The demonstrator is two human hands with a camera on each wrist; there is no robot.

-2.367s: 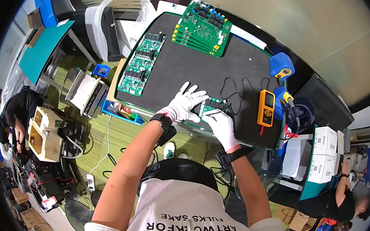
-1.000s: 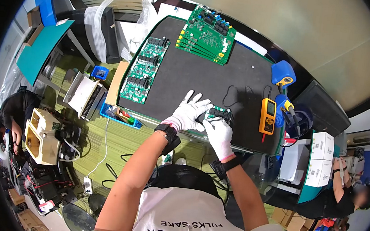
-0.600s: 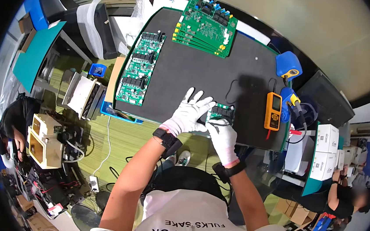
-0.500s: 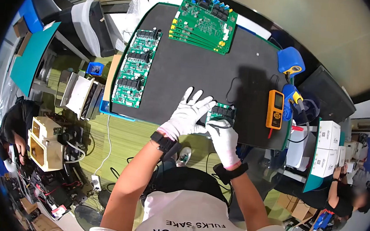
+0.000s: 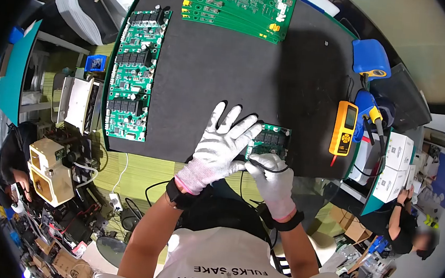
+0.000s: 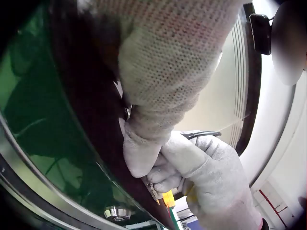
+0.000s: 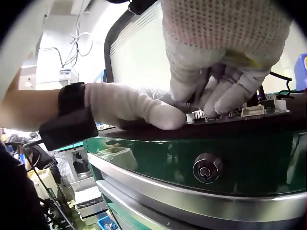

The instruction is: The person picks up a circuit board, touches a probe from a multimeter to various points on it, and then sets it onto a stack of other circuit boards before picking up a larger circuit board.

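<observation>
A small green circuit board (image 5: 272, 138) lies at the mat's near edge, between and beyond the two gloved hands. The left hand (image 5: 219, 149) rests with fingers spread on the mat left of it, its thumb reaching the board's near edge. Curled fingers of the right hand (image 5: 271, 183) pinch a thin black cable (image 5: 277, 171) at the near edge; it loops over the glove. In the left wrist view the cable (image 6: 206, 133) emerges above the right hand (image 6: 211, 177). The right wrist view shows a white connector (image 7: 253, 111) beside the fingers; the cable's tip is hidden.
Several green boards (image 5: 131, 75) line the mat's left side, and a stack of larger boards (image 5: 239, 8) lies at the back. An orange meter (image 5: 343, 129) is at the right, beside a blue soldering station (image 5: 371, 59). Other people work at both sides.
The head view has moved closer to the mat. The black cable that lay in loops right of the small board now bends over the right hand. The left hand stays spread beside the board.
</observation>
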